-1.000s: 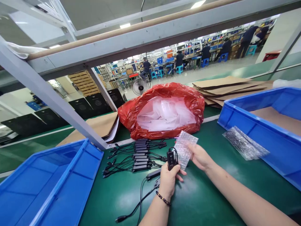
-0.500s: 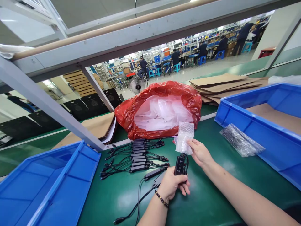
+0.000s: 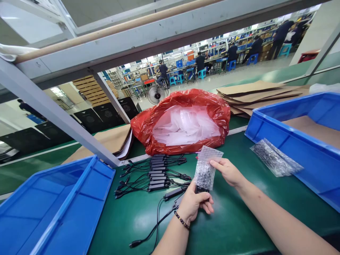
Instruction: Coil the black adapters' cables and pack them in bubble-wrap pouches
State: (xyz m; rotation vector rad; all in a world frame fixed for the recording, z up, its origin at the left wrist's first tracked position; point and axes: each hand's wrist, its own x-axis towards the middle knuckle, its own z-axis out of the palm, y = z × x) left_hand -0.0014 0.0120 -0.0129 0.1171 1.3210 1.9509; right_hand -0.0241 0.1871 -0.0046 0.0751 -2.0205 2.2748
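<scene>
My left hand (image 3: 195, 202) is closed round a small black controller with a coiled cable (image 3: 201, 189); most of it sits inside a clear bubble-wrap bag (image 3: 206, 167). My right hand (image 3: 227, 171) pinches the upper right edge of that bag and holds it upright just above my left hand. Both hands hover over the green table (image 3: 233, 226), in front of a row of several black controllers with cables (image 3: 156, 173).
A red plastic sack (image 3: 183, 122) full of clear bags lies behind the row. Blue bins stand at the left (image 3: 53, 209) and right (image 3: 297, 141); a filled bubble bag (image 3: 276, 162) leans by the right one. Cardboard sheets (image 3: 255, 94) lie behind. One loose cable (image 3: 156, 226) trails toward me.
The bubble-wrap bag has come down over the black controller, which now sits partly inside it. Both hands have drawn together.
</scene>
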